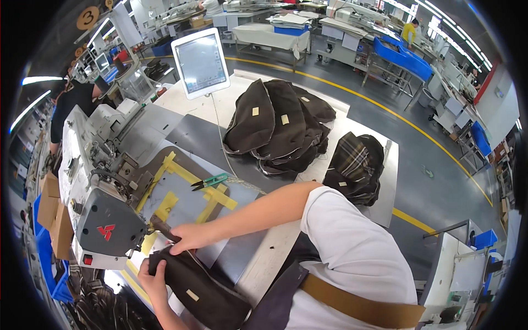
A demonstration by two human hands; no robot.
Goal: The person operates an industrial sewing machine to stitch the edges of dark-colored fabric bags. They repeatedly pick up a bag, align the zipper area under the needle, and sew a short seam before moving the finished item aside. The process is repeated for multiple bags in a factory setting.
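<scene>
You sit or stand at a sewing machine (pixel 113 220), its head on your left, with a dark brown cloth piece (pixel 206 289) in front of you, low in the view. The piece lies with its long axis slanting: its upper-left end points toward the machine, and its other end runs down and right toward your body. A small pale tag (pixel 192 295) sits on its face.

Your left hand (pixel 153 281) pinches the upper-left end, thumb over the cloth. Your right hand (pixel 191 237) reaches across to the top edge, fingers narrow and bunched beside a slim dark strip (pixel 165 228); you cannot tell from here whether they grip it.

Beyond your right forearm, green-handled snips (pixel 210 181) lie on the bench (pixel 269 242) near strips of yellow tape (pixel 220 198). Farther back stand a white-framed tablet (pixel 201 63) and a heap of brown cloth pieces (pixel 280 124), with a plaid bundle (pixel 355 165) to their right.
</scene>
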